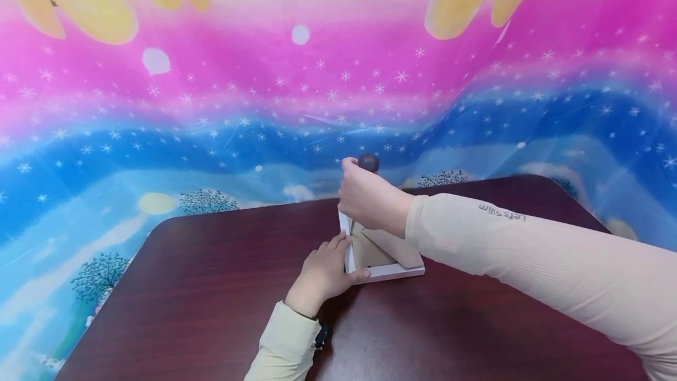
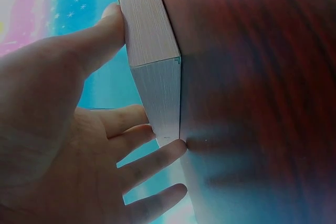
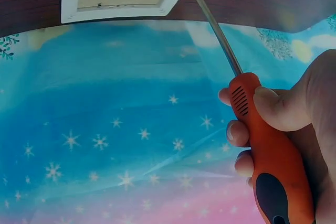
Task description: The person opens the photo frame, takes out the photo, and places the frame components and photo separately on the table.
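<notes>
A picture frame (image 1: 388,275) with pale edges lies on the table, its beige backing board (image 1: 372,256) facing up. Over part of the backing lies a stiff tan panel (image 1: 394,246). My left hand (image 1: 325,272) rests at the frame's near left corner, thumb on the near edge, fingers stretched along the left side. In the left wrist view those fingers (image 2: 157,161) look straight against the pale edge. My right hand (image 1: 372,196) grips a screwdriver (image 3: 278,150) by its orange and black handle. Its metal shaft (image 3: 212,24) points down to the frame's edge; the tip is out of view.
The dark reddish wooden table (image 1: 211,287) has rounded far corners. Behind it hangs a cloth backdrop (image 1: 238,75) in pink and blue with snowflakes and trees. My right forearm crosses above the table's right side. A dark band (image 1: 321,334) circles my left wrist.
</notes>
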Motion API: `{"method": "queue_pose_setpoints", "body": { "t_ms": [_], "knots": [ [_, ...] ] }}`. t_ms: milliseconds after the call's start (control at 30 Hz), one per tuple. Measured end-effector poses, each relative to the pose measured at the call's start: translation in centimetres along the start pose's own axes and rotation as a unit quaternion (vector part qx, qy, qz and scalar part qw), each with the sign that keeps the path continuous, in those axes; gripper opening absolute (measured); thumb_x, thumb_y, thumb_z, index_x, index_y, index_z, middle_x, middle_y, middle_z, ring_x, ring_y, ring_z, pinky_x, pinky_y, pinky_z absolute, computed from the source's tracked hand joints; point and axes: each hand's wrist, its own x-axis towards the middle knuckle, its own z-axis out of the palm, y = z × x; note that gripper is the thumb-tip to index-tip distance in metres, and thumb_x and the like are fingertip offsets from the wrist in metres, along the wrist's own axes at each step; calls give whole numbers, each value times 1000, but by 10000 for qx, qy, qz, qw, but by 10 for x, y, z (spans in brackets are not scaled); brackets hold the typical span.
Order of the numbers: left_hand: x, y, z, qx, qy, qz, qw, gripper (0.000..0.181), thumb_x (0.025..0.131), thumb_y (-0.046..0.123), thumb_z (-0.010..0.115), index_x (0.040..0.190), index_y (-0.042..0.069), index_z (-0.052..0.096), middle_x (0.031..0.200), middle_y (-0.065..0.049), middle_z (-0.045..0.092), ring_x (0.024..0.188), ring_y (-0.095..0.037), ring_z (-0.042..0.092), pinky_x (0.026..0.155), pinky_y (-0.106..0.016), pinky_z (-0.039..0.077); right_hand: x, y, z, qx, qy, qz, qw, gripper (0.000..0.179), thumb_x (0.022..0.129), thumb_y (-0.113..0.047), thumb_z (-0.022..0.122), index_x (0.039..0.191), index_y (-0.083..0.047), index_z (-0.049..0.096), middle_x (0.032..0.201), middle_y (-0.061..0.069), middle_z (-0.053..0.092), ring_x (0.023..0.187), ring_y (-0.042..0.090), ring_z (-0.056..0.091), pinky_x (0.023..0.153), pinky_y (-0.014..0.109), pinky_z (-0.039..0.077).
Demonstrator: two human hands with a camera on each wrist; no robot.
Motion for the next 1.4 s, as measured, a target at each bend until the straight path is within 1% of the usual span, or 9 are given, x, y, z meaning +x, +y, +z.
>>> {"method": "queue_pose_setpoints", "body": {
  "t_ms": [133,233,400,667,767,867,1100,1233,1400],
  "knots": [
    [-1,0,-1,-19,102,61,9999,82,89,59,64,149,7,44,155,-12,38,136,-37,43,106,-53,38,-5,3,7,313,97,177,9993,21,92,-32,59,99,-21,76,88,-1,73,76,17,65,83,42,46],
    [-4,0,-2,0,167,108,9998,82,89,58,65,149,6,44,155,-12,39,135,-37,43,106,-54,38,-9,6,16,841,138,419,9955,18,91,-30,61,92,-19,75,80,0,71,73,18,65,80,40,46],
    [-5,1,-1,60,138,103,9998,82,90,59,63,149,6,44,156,-12,37,136,-37,42,107,-54,36,-19,11,35,1833,146,876,9790,17,89,-28,66,78,-17,72,66,-1,64,64,18,61,80,38,49],
    [-5,0,2,145,115,85,9998,82,90,60,63,149,7,44,156,-11,37,136,-35,42,108,-53,36,-33,10,58,2720,284,1209,9543,15,82,-21,71,69,-14,67,62,0,61,68,20,64,91,45,50],
    [-5,0,1,142,103,92,9998,82,90,60,63,149,7,44,156,-11,36,137,-35,42,108,-53,36,-41,7,69,3205,284,1422,9361,15,81,-14,71,67,-14,64,59,-2,57,63,18,60,83,43,52],
    [-5,0,0,157,104,89,9998,82,90,60,63,150,7,43,157,-11,36,137,-35,42,108,-53,36,-48,2,82,3752,246,1659,9116,12,79,-10,72,71,-15,64,61,-4,57,61,15,56,71,39,52],
    [-5,0,-1,135,119,80,9998,83,90,60,63,150,7,42,157,-10,35,137,-36,41,108,-53,35,-63,-13,111,4740,147,1998,8574,15,81,-4,67,81,-19,66,71,-8,59,65,13,56,65,38,51],
    [-5,0,-1,133,117,75,9998,82,90,60,63,150,7,43,157,-10,36,137,-35,42,108,-53,36,-68,-24,121,5038,130,2184,8357,17,81,-2,64,78,-19,64,70,-8,55,64,15,50,63,38,46],
    [-4,0,-1,113,117,79,9998,82,90,59,63,150,7,43,157,-10,36,136,-35,42,108,-53,35,-72,-35,130,5264,192,2362,8165,17,81,-1,65,79,-18,65,70,-8,56,65,16,51,64,40,47]
  ]
}}
